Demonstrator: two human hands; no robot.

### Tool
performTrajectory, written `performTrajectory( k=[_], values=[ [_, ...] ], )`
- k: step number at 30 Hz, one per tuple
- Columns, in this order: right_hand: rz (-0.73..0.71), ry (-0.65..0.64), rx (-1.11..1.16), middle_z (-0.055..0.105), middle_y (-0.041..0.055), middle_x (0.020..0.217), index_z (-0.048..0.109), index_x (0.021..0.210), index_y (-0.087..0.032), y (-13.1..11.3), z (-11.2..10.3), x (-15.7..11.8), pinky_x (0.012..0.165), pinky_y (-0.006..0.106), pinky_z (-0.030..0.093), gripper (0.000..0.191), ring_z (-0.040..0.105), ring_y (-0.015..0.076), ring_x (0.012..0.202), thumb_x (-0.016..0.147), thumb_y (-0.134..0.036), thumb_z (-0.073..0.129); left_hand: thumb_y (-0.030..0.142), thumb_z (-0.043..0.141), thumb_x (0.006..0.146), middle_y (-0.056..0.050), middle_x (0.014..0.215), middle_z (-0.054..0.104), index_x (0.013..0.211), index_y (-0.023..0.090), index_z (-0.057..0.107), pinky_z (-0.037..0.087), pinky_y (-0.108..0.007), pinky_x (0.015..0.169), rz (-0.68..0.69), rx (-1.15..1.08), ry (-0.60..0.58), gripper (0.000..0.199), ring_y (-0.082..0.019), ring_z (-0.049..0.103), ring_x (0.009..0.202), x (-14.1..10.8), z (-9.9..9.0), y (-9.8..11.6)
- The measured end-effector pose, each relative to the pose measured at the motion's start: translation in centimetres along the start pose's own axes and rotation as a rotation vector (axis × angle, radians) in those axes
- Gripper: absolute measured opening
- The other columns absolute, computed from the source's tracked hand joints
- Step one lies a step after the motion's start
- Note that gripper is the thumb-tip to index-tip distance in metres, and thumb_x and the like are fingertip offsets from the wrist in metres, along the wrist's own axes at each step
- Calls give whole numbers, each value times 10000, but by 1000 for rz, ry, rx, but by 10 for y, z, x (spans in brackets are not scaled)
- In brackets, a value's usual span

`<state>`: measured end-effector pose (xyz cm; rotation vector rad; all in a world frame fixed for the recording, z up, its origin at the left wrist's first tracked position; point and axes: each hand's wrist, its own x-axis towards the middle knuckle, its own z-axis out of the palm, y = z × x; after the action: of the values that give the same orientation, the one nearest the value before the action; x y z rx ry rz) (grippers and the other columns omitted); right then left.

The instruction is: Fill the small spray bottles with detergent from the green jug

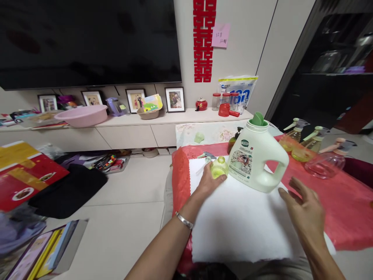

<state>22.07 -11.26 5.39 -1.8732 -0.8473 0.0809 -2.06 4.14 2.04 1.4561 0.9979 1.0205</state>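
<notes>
My left hand (207, 182) is closed around a small see-through yellow-green bottle (219, 169) with an uncapped neck, held upright. Right beside it stands a large pale green detergent jug (247, 155) with a picture label and a green piece (258, 119) in its mouth. My right hand (305, 206) hovers to the right of the jug, near its handle but apart from it, fingers spread and nothing in them. Behind the small bottle lies a spray nozzle (206, 155) with a pale tube. Under these is a white cloth (239, 221).
Three spray bottles with trigger heads, one of them pinkish (326, 165), stand on the red table cover (346, 206) at the right. A dark pump bottle (233, 144) is partly hidden behind the jug. Along the wall, a low cabinet (169, 118) carries picture frames and a pink basin (83, 116).
</notes>
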Motion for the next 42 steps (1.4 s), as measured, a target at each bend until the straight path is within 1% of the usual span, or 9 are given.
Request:
performTrajectory(
  k=[4, 9, 12, 19, 23, 26, 30, 37, 42],
  values=[
    [-172, 27, -3, 550, 72, 1263, 594, 1325, -165, -2, 3, -32, 912, 379, 506, 722, 624, 225, 978, 819, -678, 552, 391, 559, 903, -233, 1507, 421, 1442, 118, 312, 371, -460, 1143, -8, 102, -11, 653, -295, 450, 1392, -17, -14, 0],
    [-501, -158, -57, 572, 11, 1233, 621, 1232, -184, -9, 20, -61, 913, 297, 462, 466, 612, 162, 1016, 966, -545, 496, 234, 631, 789, -175, 1475, 478, 1351, 173, 486, 255, -491, 1219, 38, 324, -21, 584, -318, 383, 1432, -54, -28, 10],
    [-654, -249, -41, 564, -13, 1244, 606, 1230, -179, -13, 30, -69, 997, 243, 419, 388, 558, 127, 1141, 1024, -465, 443, 215, 632, 795, -193, 1501, 465, 1345, 155, 511, 208, -562, 1222, 98, 687, -140, 567, -365, 328, 1465, -72, -31, 14],
    [-712, -344, 8, 602, -23, 1074, 610, 1176, -188, -23, 37, -69, 769, 128, 467, 270, 590, 39, 892, 1048, -368, 454, 237, 599, 877, -182, 1423, 560, 1267, 153, 582, 296, -562, 1174, 197, 1112, -289, 400, -353, 475, 1372, -83, -42, 32],
    [-627, -345, 72, 620, -26, 973, 649, 1075, -193, -17, 36, -67, 718, 71, 477, 238, 605, 34, 820, 1022, -377, 509, 236, 537, 914, -57, 1020, 754, 988, 238, 694, 447, -460, 995, 202, 1005, -268, 173, -259, 683, 1001, -66, -70, 61],
    [-458, -388, 157, 639, -5, 941, 690, 998, -172, -6, 36, -68, 678, 48, 493, 288, 627, 56, 769, 970, -434, 573, 227, 513, 911, -41, 980, 750, 988, 244, 688, 446, -408, 923, 172, 936, -61, 192, -242, 675, 957, -37, -87, 77],
    [-303, -413, 211, 650, 14, 918, 716, 950, -159, 2, 36, -67, 659, 39, 502, 344, 645, 83, 762, 926, -483, 602, 254, 566, 864, -61, 950, 735, 1040, 212, 666, 452, -370, 857, 24, 867, -12, 206, -260, 662, 936, 2, -88, 72],
    [-407, -433, 175, 643, 9, 892, 710, 916, -158, -10, 34, -67, 660, 42, 488, 314, 624, 63, 736, 951, -439, 574, 244, 557, 832, 20, 598, 653, 793, 204, 661, 412, -236, 589, -163, 599, -64, 118, -162, 603, 641, 26, -67, 36],
    [-553, -432, 118, 630, -2, 951, 676, 1008, -175, -6, 35, -68, 701, 70, 479, 256, 612, 56, 804, 993, -397, 549, 243, 440, 869, 38, 582, 545, 821, 180, 617, 344, -220, 477, -219, 369, 72, 194, -106, 450, 471, 19, -75, 34]
  ],
)
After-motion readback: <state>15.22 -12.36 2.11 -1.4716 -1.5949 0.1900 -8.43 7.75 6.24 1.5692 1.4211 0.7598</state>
